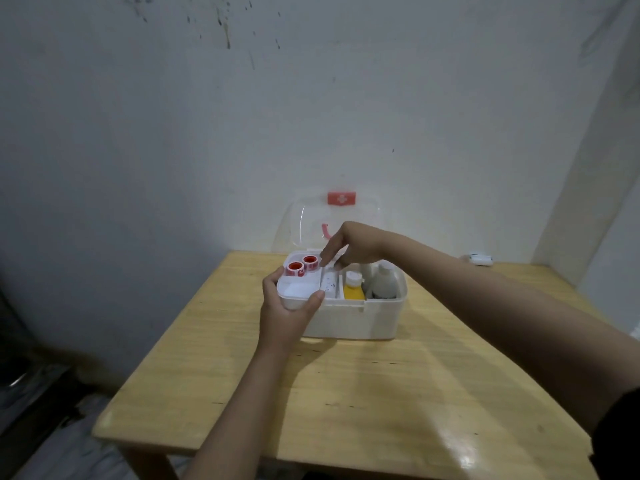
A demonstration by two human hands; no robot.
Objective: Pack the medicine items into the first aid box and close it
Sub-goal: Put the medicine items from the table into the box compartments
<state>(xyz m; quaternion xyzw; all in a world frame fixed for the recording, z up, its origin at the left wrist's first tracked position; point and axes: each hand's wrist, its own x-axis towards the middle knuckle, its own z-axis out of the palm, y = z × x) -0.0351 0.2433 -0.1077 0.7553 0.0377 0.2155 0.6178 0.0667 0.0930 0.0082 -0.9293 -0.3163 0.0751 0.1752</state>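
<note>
Steadying: I have both hands at the open first aid box [349, 318], which stands mid-way across the wooden table [346, 393].
Box: rigid white plastic, probably light; I judge the stiff walls the safest place to grip it.
Lid: the clear lid [311, 223] stands upright behind, with a red latch [341, 198]; it looks thin and likely flexes, so I would close it by its top edge.
Tray: my left hand [287, 306] is wrapped on the white insert tray [299, 289], thumb over its front rim.
Bottles: a white bottle [384, 284] and a yellow bottle [354, 289] stand in the right compartment, smooth and likely slippery.
Tape: two red-cored tape rolls [302, 266] lie in the tray, light.
Right hand: my right hand [349, 245] hovers with fingers pinched narrowly over the middle slot; what they hold I cannot tell.
</note>
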